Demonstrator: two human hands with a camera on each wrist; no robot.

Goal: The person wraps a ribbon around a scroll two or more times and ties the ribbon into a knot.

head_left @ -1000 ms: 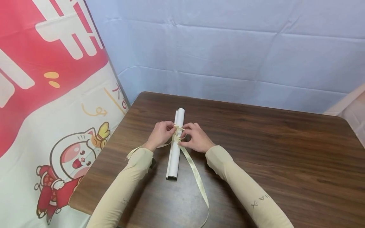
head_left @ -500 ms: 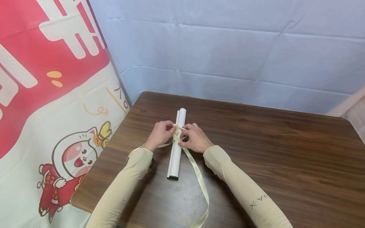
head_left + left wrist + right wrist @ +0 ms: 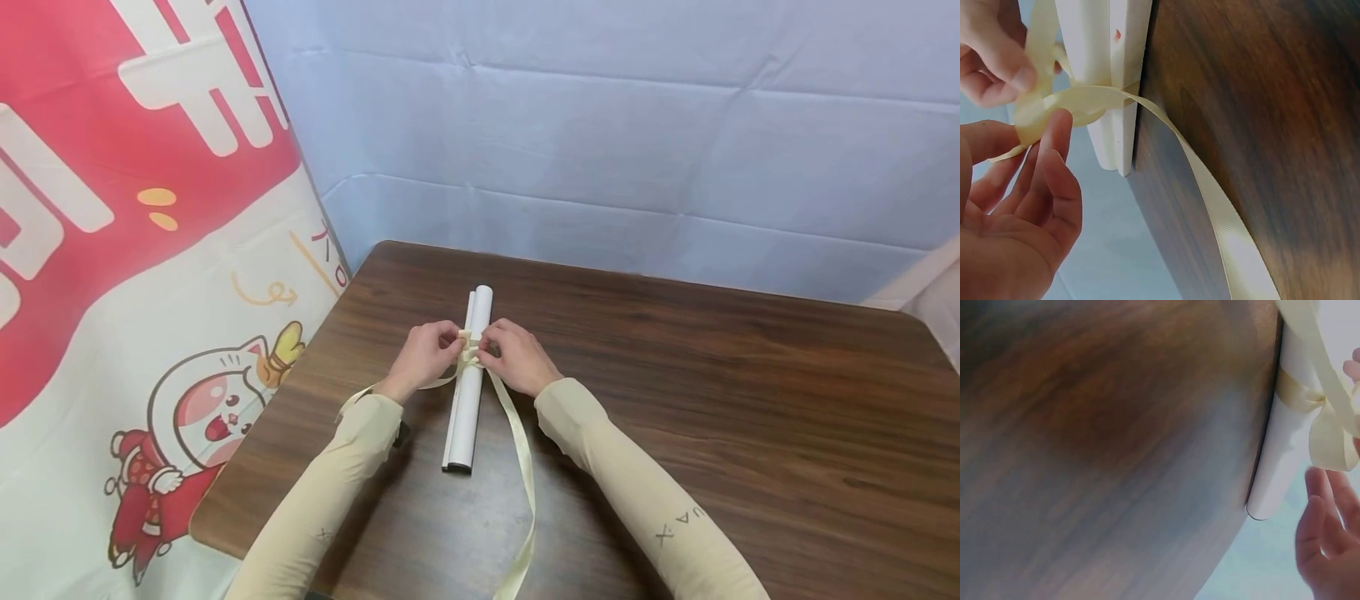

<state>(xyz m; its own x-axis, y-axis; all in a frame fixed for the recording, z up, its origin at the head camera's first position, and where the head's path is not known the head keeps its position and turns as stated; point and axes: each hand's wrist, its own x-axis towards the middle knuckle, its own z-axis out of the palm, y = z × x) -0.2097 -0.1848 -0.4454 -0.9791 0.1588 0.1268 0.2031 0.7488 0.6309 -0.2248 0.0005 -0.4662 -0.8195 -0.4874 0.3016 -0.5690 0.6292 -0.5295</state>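
A white roll [image 3: 466,417], seemingly paper, lies lengthwise on the table with a thinner white strip along its left side. Pale yellow satin ribbon [image 3: 1300,394] wraps its middle, with a loop [image 3: 1329,447] standing off it. My left hand [image 3: 426,354] pinches ribbon just left of the roll, thumb against fingers. From the other side my right hand [image 3: 517,357] pinches more ribbon close to the knot. One ribbon tail [image 3: 525,475] trails toward the front edge; another [image 3: 1222,219] runs out past my left wrist. The knot itself is partly hidden by fingers.
Dark wood-grain tabletop [image 3: 712,400] extends far to the right. Behind it hangs a pale blue cloth [image 3: 570,150]. A red and white printed banner [image 3: 217,250] with a cartoon figure stands at the table's left side.
My right fingers, spread around a loop before, have drawn together at the ribbon near the roll's middle. The front tail has shifted left. My left hand keeps its pinch, nearly still.
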